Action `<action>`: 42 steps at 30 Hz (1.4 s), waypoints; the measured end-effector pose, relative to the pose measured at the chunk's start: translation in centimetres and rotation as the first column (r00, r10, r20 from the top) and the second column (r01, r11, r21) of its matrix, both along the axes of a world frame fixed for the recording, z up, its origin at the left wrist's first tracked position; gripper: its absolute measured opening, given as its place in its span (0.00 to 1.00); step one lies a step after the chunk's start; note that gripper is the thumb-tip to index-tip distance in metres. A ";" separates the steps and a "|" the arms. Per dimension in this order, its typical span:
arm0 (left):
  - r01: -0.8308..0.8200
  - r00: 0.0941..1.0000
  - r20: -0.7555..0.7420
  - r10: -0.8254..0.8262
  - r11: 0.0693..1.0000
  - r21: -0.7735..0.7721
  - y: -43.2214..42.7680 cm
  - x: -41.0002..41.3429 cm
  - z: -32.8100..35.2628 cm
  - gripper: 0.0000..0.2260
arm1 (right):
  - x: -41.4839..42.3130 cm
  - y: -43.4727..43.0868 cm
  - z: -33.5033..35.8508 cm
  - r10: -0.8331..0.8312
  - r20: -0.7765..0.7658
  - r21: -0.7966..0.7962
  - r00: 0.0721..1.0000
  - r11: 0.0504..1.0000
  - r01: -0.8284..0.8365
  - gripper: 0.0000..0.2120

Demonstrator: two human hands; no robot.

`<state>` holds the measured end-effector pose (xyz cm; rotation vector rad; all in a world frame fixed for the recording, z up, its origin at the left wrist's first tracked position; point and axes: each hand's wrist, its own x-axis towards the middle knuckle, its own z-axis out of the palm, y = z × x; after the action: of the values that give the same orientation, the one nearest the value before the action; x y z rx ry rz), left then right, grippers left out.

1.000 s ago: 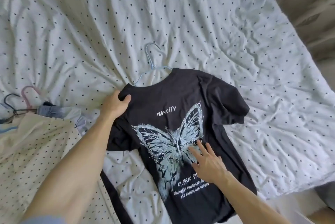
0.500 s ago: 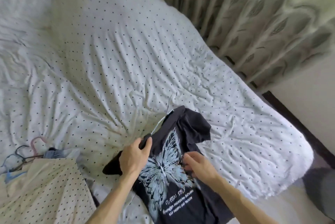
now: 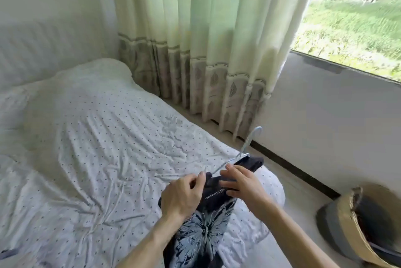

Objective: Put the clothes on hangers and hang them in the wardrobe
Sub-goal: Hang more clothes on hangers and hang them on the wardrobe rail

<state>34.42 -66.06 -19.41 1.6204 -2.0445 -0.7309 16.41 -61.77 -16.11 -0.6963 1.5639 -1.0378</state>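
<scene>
A black T-shirt with a pale butterfly print hangs from a light blue hanger, lifted above the bed's near corner. The hanger's hook points up to the right. My left hand grips the shirt's left shoulder, fingers curled round the fabric near the hanger's arm. My right hand lies on the shirt's upper part near the collar, fingers fairly straight. The wardrobe is not in view.
The bed with a white dotted sheet fills the left. Pale green curtains hang behind it. A window is at the top right. A woven basket stands on the floor at the lower right.
The shirt on its hanger has been lifted off the bed and carried to the right. The view swung up and right; the clothes pile on the left is out of sight.
</scene>
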 end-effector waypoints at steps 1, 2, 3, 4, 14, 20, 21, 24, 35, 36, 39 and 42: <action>0.039 0.999 -0.005 -0.039 0.999 -0.033 1.1 -2.0 1.4 0.28 | -1.5 1.4 1.0 -0.034 0.015 -0.031 0.999 0.999 0.034 0.14; 0.082 0.997 -0.006 -0.083 0.995 -0.062 2.3 -4.0 2.6 0.27 | -3.0 2.8 2.0 -0.072 0.028 -0.058 0.997 0.996 0.073 0.13; 0.121 0.993 -0.004 -0.122 0.989 -0.082 3.5 -5.9 3.7 0.27 | -4.6 4.2 2.8 -0.108 0.040 -0.079 0.993 0.991 0.111 0.12; 0.154 0.988 0.001 -0.155 0.984 -0.093 4.8 -7.7 4.6 0.26 | -6.1 5.6 3.5 -0.141 0.046 -0.096 0.989 0.985 0.145 0.11; 0.561 0.826 -0.062 -0.560 0.808 0.180 13.2 -19.4 9.1 0.10 | -17.9 19.4 6.2 -0.163 -0.139 -0.082 0.977 0.985 0.152 0.09; 0.710 0.698 -0.224 -0.680 0.697 0.100 14.5 -27.8 15.6 0.16 | -22.6 27.2 6.7 -0.099 -0.398 -0.017 0.912 0.995 0.100 0.08; 0.751 0.654 -0.278 -0.703 0.649 0.125 15.2 -29.7 16.4 0.17 | -23.4 28.4 7.0 -0.121 -0.427 -0.018 0.896 0.992 0.125 0.07; 0.849 0.525 -0.378 -0.762 0.498 0.175 17.8 -35.7 17.4 0.19 | -25.4 31.9 8.1 -0.232 -0.458 -0.036 0.858 0.969 0.243 0.08; 0.989 0.146 -0.736 -0.661 0.113 0.095 30.4 -47.0 18.4 0.14 | -27.1 44.8 10.5 -0.523 -0.753 -0.091 0.400 0.684 0.724 0.05; 0.989 0.149 -0.743 -0.652 0.108 0.103 31.0 -47.4 18.0 0.14 | -26.8 46.2 9.9 -0.525 -0.783 -0.099 0.334 0.635 0.766 0.07; 0.985 0.175 -0.763 -0.622 0.111 0.135 32.6 -48.4 16.7 0.14 | -24.9 50.4 7.7 -0.419 -0.883 -0.025 0.213 0.494 0.869 0.14; 0.984 0.168 -0.790 -0.589 0.047 0.173 33.8 -48.4 15.8 0.15 | -21.4 53.4 6.1 -0.392 -0.898 0.028 0.201 0.405 0.914 0.09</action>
<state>-13.97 -32.31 -3.65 -0.1035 -2.1789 -2.3279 -4.96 -8.39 -10.06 0.1941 3.0745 -0.7418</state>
